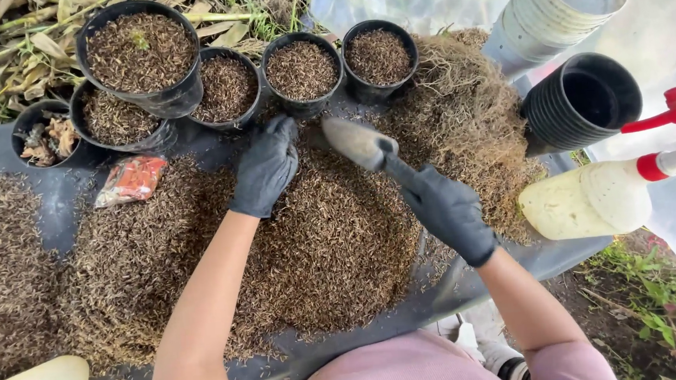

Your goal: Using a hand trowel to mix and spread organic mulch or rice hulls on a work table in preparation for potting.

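Here the right hand (450, 213) grips a trowel (359, 143) — left hand (265, 169) open, just beside.

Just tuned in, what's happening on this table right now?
A person in black gloves works over a heap of brown husk mix on a dark sheet. The right hand holds a small trowel, its blade raised above the heap. The left hand reaches to the base of a filled black pot, one of a row of filled pots. A stack of empty black pots lies to the right.
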